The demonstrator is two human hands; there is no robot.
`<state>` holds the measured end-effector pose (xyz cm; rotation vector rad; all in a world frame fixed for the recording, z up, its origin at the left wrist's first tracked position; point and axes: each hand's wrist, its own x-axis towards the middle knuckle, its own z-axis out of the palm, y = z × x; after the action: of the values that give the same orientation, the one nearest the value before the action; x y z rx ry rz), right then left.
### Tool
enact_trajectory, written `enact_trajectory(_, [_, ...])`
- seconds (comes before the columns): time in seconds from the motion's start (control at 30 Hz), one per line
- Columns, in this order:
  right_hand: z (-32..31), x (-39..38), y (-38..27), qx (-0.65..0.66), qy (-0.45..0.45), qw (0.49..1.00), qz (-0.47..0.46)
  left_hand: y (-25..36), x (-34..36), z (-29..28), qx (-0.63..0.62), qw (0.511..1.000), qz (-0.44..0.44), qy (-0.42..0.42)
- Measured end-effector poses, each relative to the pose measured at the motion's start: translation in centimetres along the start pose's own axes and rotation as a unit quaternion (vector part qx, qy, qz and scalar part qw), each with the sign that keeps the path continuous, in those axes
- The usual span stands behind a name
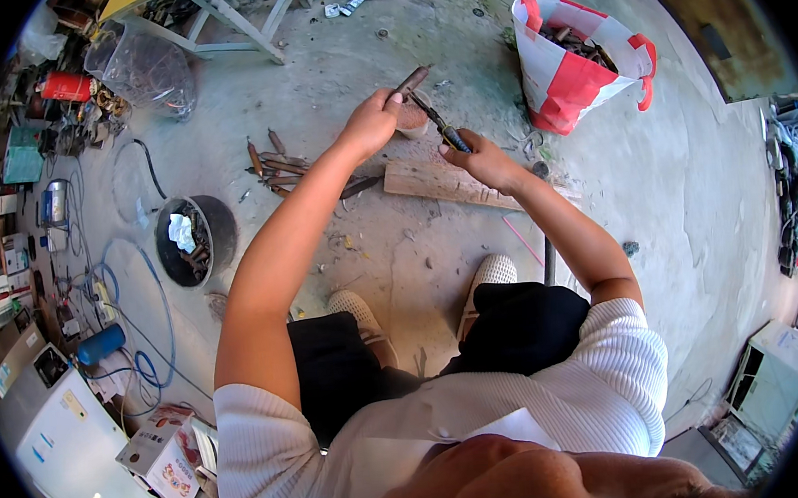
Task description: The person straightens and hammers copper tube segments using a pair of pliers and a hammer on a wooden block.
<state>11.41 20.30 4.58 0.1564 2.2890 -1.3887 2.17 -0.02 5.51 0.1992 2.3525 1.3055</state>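
Observation:
My left hand (374, 123) is closed around a brown, rusty-looking cylindrical piece (413, 80), its far end sticking out past my fingers. My right hand (483, 160) grips a slim dark hand tool (447, 131) by its handle; its narrow end points at the brown piece, and I cannot tell whether they touch. Below them on the floor is a small round tub of reddish-brown material (411, 120), partly hidden. A wooden beam (436, 183) lies nearer to me. Left of it, several similar brown pieces (284, 170) lie in a loose pile.
A black bucket (222, 232) with brown pieces and white crumpled material stands at left. At the far right is a red-and-white bag (561, 85) of similar pieces. Hoses (156, 275) trail along the left floor. A hammer-like tool (549, 257) stands by my right knee.

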Motion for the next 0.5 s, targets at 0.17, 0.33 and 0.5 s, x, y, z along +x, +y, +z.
enact_trajectory(0.17, [-0.4,0.1,-0.2,0.009,-0.011,0.999,0.035,1.4,-0.6,-0.2,0.098,0.994,0.018,0.033])
enact_trajectory(0.33, [-0.3,0.3,0.2,0.029,0.001,0.999,0.024,2.0,-0.7,0.0,0.145,0.988,0.038,0.042])
enact_trajectory(0.5, [-0.4,-0.1,-0.7,0.037,-0.013,0.998,0.043,2.5,-1.1,-0.2,0.17,0.985,0.023,0.028])
